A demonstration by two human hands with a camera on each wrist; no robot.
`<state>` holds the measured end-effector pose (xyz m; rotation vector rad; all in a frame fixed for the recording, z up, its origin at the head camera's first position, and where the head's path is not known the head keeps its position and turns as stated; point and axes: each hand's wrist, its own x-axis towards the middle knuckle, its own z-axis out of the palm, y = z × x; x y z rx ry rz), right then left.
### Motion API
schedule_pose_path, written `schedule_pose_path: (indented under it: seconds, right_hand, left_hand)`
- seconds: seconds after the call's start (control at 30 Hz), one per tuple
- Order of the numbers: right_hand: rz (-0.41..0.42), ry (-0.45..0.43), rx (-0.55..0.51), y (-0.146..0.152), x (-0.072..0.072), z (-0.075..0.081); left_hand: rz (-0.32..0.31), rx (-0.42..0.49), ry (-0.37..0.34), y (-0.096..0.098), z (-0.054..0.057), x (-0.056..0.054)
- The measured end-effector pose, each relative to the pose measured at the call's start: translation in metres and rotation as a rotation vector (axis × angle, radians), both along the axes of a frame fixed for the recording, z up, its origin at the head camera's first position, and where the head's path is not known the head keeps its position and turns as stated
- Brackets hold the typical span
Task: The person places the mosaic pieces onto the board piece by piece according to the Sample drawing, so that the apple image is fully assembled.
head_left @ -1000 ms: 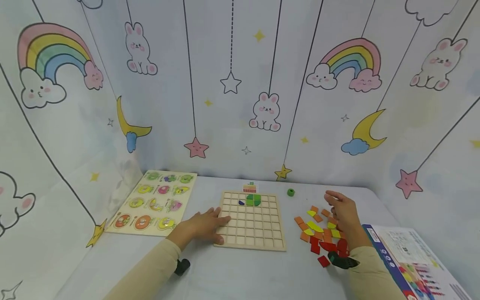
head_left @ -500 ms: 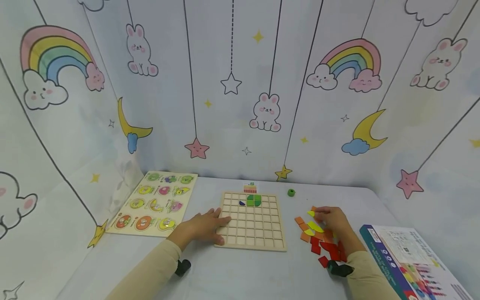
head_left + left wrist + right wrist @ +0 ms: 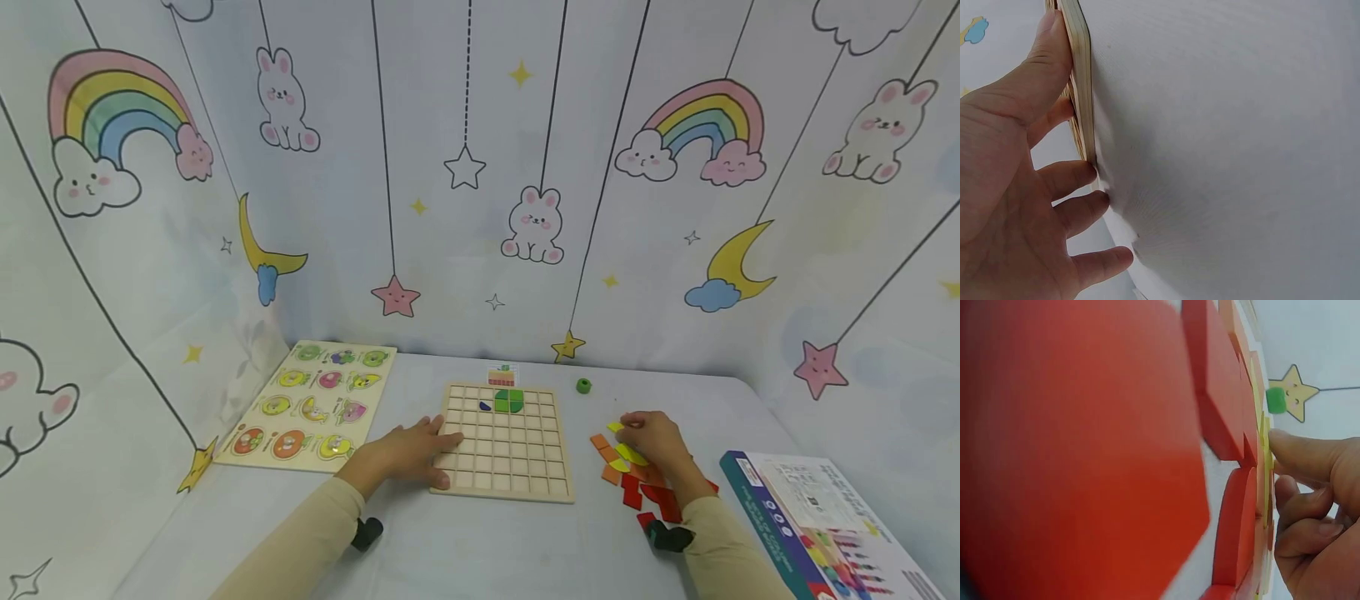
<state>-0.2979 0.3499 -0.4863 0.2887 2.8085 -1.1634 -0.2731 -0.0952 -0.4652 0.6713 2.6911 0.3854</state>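
Observation:
In the head view my left hand (image 3: 412,454) rests with spread fingers on the left edge of a square wooden grid board (image 3: 502,479). The left wrist view has its thumb on the board's edge and the other fingers beside it. Green tiles (image 3: 509,402) and a small dark blue piece (image 3: 485,406) sit in the board's upper cells. My right hand (image 3: 654,437) pinches a yellow piece (image 3: 615,427) between thumb and fingers at the far end of a pile of loose red, orange and yellow pieces. Its other fingers are curled, and the hand covers part of the pile.
A picture card (image 3: 502,376) lies just behind the board, and a green bead (image 3: 583,385) stands to its right. A fruit puzzle board (image 3: 330,408) is at the back left. A large box (image 3: 832,517) lies at the right; red tiles (image 3: 632,497) sit nearest me.
My right hand has come down from above the pile onto the yellow piece, then shifted slightly left with it. My left hand stays on the board.

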Motion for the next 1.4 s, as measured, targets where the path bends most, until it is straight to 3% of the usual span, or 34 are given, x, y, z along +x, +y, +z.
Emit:
schedule_pose_path:
  seconds: [0.37, 0.7, 1.1, 1.2, 1.4]
  right_hand:
    - [0.036, 0.016, 0.061, -0.008, -0.003, 0.003]
    - [0.042, 0.021, 0.046, -0.018, -0.010, 0.007]
    - [0.147, 0.168, -0.010, -0.092, -0.033, 0.026]
    - [0.184, 0.208, -0.055, -0.115, -0.039, 0.023]
    - [0.251, 0.191, -0.291, -0.155, -0.044, 0.015]
  left_hand:
    - [0.013, 0.008, -0.008, -0.002, -0.002, -0.002]
    - [0.017, 0.003, -0.013, -0.004, -0.001, -0.002]
    - [0.010, 0.003, -0.003, -0.002, 0.005, 0.002]
    - [0.008, -0.006, 0.000, -0.001, 0.006, 0.003]
    - [0.005, -0.003, -0.008, 0.001, 0.006, 0.003]
